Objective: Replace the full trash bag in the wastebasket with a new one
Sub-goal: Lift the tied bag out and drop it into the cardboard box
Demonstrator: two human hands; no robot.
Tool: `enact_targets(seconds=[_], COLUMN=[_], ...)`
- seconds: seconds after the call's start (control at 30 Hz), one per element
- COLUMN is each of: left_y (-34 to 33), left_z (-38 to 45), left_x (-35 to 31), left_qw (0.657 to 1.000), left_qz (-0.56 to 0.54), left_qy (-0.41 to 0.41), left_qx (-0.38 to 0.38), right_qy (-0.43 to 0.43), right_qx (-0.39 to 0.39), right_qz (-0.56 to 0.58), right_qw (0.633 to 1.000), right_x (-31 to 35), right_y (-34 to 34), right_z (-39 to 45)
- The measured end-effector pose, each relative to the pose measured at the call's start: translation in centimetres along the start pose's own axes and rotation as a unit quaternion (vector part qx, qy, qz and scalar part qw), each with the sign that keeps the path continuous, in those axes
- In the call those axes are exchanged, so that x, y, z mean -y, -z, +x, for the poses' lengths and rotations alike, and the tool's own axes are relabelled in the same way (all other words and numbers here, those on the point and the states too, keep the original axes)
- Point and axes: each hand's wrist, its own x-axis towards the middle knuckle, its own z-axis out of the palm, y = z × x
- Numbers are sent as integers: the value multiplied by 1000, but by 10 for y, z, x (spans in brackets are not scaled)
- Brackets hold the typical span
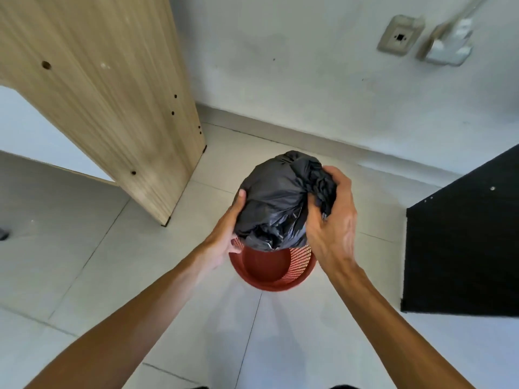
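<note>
One black trash bag point(276, 203) above one red wastebasket point(273, 269) on the floor point(118, 276); right hand point(332, 217) fingers clamped on its gathered top, left hand point(224, 234) palm pressed flat, fingers hidden. Wooden panel point(112, 94) left, black panel point(463, 248) right

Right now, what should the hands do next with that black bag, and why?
Probably lift the black bag a little higher and carry it aside. The right hand grips its bunched top, the left hand steadies its side, and its bottom sits just above the red wastebasket, whose bare inside already shows.
</note>
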Motion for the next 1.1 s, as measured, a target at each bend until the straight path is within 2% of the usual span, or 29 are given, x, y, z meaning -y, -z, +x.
enact_targets(seconds=[0.07, 0.13, 0.3, 0.5, 0.63, 0.83, 1.0, 1.1], left_y=[-9, -18, -34, -39, -10, 90, 212, 296], left_z=[-36, -75, -196, -352, -438, -552, -638, -686], left_x=[-33, -70, -182, -299, -341, -365, -366, -369], left_qw=[998, 996, 996, 992, 981, 947, 913, 894], left_qz=[-54, -87, -64, -61, -63, -87, -134, -148], left_qy=[12, -9, -52, -95, -132, -159, -188, -210], left_qx=[6, -1, -26, -61, -127, -266, -336, -367], right_qy=[-19, -32, -77, -44, 4, 74, 141, 176], right_qx=[18, 51, 151, 196, 254, 328, 388, 398], right_qz=[-3, -15, -11, 28, 51, 109, 109, 105], right_qw=[1000, 998, 985, 979, 966, 935, 904, 894], right_x=[47, 94, 235, 401, 492, 618, 731, 798], right_y=[23, 48, 112, 158, 164, 107, 14, -51], right_z=[12, 24, 61, 81, 77, 36, -15, -53])
